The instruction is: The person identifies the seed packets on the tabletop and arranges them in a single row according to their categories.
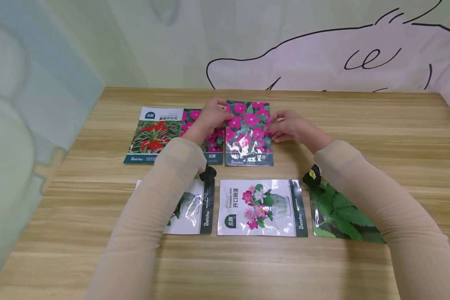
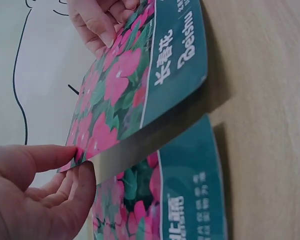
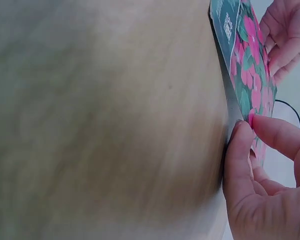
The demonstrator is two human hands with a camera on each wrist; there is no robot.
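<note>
Both hands hold one seed packet point(image 1: 248, 133) printed with pink flowers, at the back middle of the table. My left hand point(image 1: 213, 114) pinches its left edge between thumb and fingers, as the left wrist view shows. On the opposite edge, the thumb and index finger of my right hand point(image 1: 287, 126) pinch it. In the left wrist view the packet's lower edge is raised over the wood, with a shadow beneath. A second pink-flower packet point(image 1: 214, 143) lies just left of it, partly hidden by my left hand and forearm.
Left of these lies a packet with red flowers point(image 1: 155, 135). A front row holds a white packet point(image 1: 195, 208) partly under my left sleeve, a lotus-bowl packet point(image 1: 263, 208) and a green-leaf packet point(image 1: 341, 214) partly behind my right sleeve. A printed wall point(image 1: 165, 54) stands behind the wooden table point(image 1: 378, 125).
</note>
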